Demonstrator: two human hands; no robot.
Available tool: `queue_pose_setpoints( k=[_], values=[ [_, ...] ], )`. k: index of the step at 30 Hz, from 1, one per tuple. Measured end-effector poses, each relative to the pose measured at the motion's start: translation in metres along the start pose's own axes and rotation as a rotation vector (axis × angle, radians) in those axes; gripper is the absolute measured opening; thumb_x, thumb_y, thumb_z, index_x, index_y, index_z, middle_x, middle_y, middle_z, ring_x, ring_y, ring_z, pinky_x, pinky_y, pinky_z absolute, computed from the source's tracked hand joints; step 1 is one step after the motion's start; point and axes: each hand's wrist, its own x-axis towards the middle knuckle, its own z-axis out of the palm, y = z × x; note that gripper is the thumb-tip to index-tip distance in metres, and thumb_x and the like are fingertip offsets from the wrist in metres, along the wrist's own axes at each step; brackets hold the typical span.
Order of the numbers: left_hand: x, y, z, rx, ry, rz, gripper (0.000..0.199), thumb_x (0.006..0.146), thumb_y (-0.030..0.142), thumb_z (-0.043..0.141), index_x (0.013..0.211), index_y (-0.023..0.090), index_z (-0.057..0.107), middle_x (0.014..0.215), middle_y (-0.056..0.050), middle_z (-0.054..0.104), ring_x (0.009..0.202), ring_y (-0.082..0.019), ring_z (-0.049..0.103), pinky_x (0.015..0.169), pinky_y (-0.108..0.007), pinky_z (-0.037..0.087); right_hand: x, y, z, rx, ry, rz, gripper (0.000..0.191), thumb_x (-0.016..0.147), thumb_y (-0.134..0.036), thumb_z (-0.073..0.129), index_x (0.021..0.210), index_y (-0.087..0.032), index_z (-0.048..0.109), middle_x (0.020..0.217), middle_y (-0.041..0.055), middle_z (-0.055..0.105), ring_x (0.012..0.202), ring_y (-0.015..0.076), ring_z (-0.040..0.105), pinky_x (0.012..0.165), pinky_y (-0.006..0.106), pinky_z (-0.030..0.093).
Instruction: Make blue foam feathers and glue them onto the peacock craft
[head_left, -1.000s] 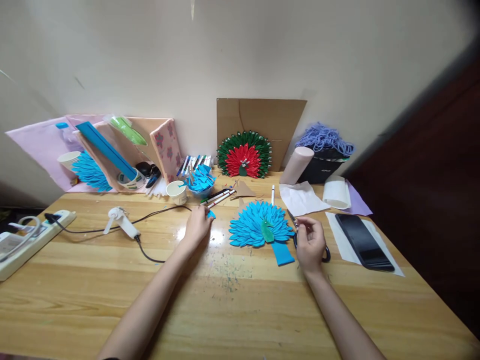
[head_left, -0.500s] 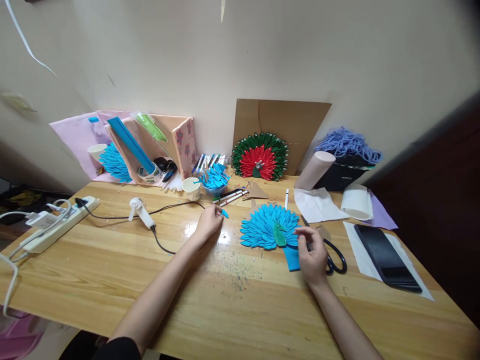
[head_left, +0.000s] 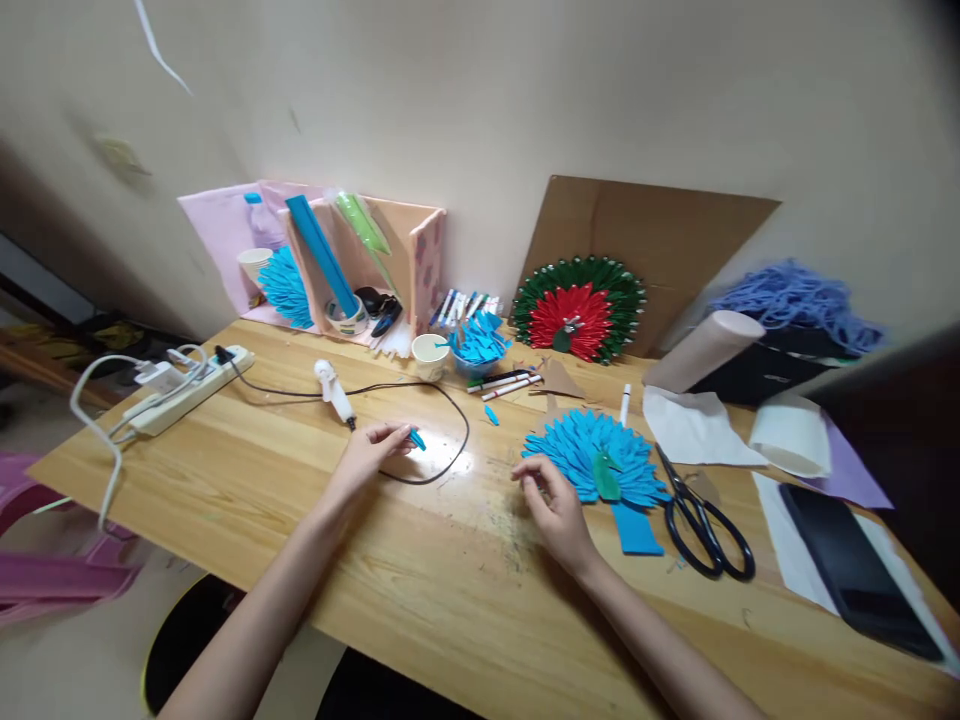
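Note:
Between the thumb and fingers of my left hand (head_left: 373, 445) is pinched a small blue folded petal (head_left: 417, 439). That hand is just above the wooden table, near the white glue gun (head_left: 335, 396) and its black cord. My right hand (head_left: 553, 508) hovers beside the left edge of a blue layered peacock tail (head_left: 562, 440), its fingers loosely bent and apart, with nothing seen in them. A green peacock body (head_left: 607, 477) lies on the tail, and a blue strip (head_left: 637, 530) sticks out below. Another loose petal (head_left: 491, 415) rests between the hands. Black scissors (head_left: 705, 520) lie to the right.
Behind stand a bowl of blue petals (head_left: 480, 345), a paper cup (head_left: 430, 358), markers (head_left: 510, 385) and a green-and-red peacock (head_left: 577, 310) against cardboard (head_left: 675, 225). A power strip (head_left: 191, 390) sits left; a phone (head_left: 855, 570) lies right.
My left hand has drawn back toward me with the petal, nearer the glue gun. My right hand has moved left from the scissors to the tail's left side. The view has shifted left.

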Motion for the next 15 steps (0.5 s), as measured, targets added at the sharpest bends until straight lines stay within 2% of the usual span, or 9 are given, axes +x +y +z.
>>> queue_pose_setpoints(
  k=[4, 6, 9, 11, 13, 15],
  values=[
    [-0.011, -0.009, -0.032, -0.003, 0.125, 0.026, 0.044, 0.055, 0.051, 0.072, 0.076, 0.013, 0.07, 0.073, -0.008, 0.07, 0.07, -0.02, 0.064, 0.067, -0.031, 0.053, 0.036, -0.014, 0.062, 0.032, -0.216, 0.055, 0.013, 0.086, -0.024, 0.041, 0.093, -0.02, 0.05, 0.088, 0.0048, 0.057, 0.072, 0.0162, 0.056, 0.064, 0.03, 0.046],
    [-0.016, -0.013, -0.051, -0.019, 0.174, 0.021, 0.042, 0.054, 0.05, 0.073, 0.074, 0.012, 0.069, 0.069, -0.007, 0.069, 0.067, -0.019, 0.064, 0.067, -0.03, 0.053, 0.06, -0.019, 0.098, 0.019, -0.28, 0.034, 0.012, 0.084, -0.025, 0.043, 0.092, -0.02, 0.049, 0.089, 0.0051, 0.057, 0.073, 0.0163, 0.056, 0.066, 0.031, 0.047],
    [-0.018, -0.018, -0.084, -0.066, 0.283, 0.04, 0.04, 0.055, 0.046, 0.074, 0.074, 0.011, 0.069, 0.07, -0.007, 0.07, 0.067, -0.018, 0.065, 0.07, -0.03, 0.053, 0.096, -0.026, 0.153, -0.032, -0.285, -0.04, 0.019, 0.082, -0.03, 0.046, 0.096, -0.018, 0.048, 0.096, 0.0075, 0.055, 0.077, 0.0172, 0.056, 0.072, 0.033, 0.046],
    [-0.014, -0.021, -0.104, -0.107, 0.394, 0.073, 0.04, 0.056, 0.045, 0.074, 0.076, 0.011, 0.068, 0.072, -0.007, 0.07, 0.068, -0.017, 0.065, 0.072, -0.03, 0.052, 0.117, -0.031, 0.186, -0.089, -0.258, -0.082, 0.025, 0.081, -0.033, 0.047, 0.1, -0.016, 0.048, 0.1, 0.011, 0.054, 0.087, 0.0205, 0.055, 0.077, 0.035, 0.045],
    [-0.006, -0.024, -0.121, -0.152, 0.498, 0.117, 0.042, 0.055, 0.044, 0.074, 0.077, 0.01, 0.067, 0.072, -0.008, 0.07, 0.068, -0.017, 0.065, 0.072, -0.029, 0.052, 0.136, -0.037, 0.214, -0.17, -0.253, -0.108, 0.034, 0.079, -0.036, 0.051, 0.104, -0.014, 0.048, 0.102, 0.0141, 0.054, 0.098, 0.0253, 0.052, 0.084, 0.039, 0.042],
    [0.004, -0.028, -0.132, -0.185, 0.577, 0.167, 0.043, 0.056, 0.044, 0.073, 0.079, 0.009, 0.066, 0.073, -0.009, 0.069, 0.069, -0.016, 0.066, 0.069, -0.027, 0.052, 0.15, -0.042, 0.237, -0.212, -0.267, -0.087, 0.037, 0.077, -0.037, 0.054, 0.104, -0.013, 0.05, 0.101, 0.0158, 0.055, 0.1, 0.0283, 0.052, 0.085, 0.041, 0.04]
  ],
)
